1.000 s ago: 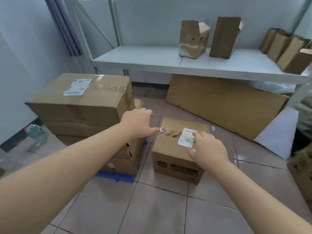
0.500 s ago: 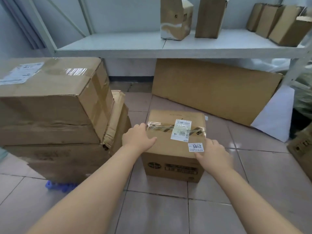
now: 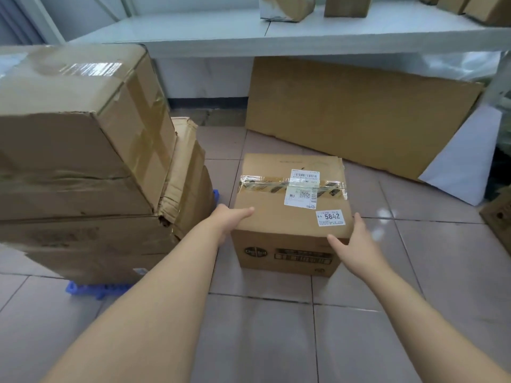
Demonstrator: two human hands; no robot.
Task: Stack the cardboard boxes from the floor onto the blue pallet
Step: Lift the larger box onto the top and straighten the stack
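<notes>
cardboard box [image 3: 279, 214], small, brown, white-labelled, stands on the tiled floor [image 3: 262, 341] beside the stacked boxes [image 3: 83, 161] on the blue plastic pallet [image 3: 91, 289]; left hand [image 3: 226, 218] lies flat on its left edge, right hand [image 3: 352, 241] presses straight-fingered against its right corner.

Small taped cardboard box [image 3: 290, 205] sits on the tiled floor [image 3: 262, 341] pretty much dead centre, with white labels on top, one reading 5842. Left hand [image 3: 229, 219] is on its 9 o'clock side, thumb flat over the top edge, fingers hidden. Right hand [image 3: 351, 244] is at the box's 4 o'clock corner, thumb on the front face, fingers straight up the side. Stack of battered bigger boxes [image 3: 83, 161] at 9 o'clock, blue pallet [image 3: 94, 290] peeking out at 8. Flat cardboard sheet [image 3: 354, 114] leans at 1 o'clock.
</notes>
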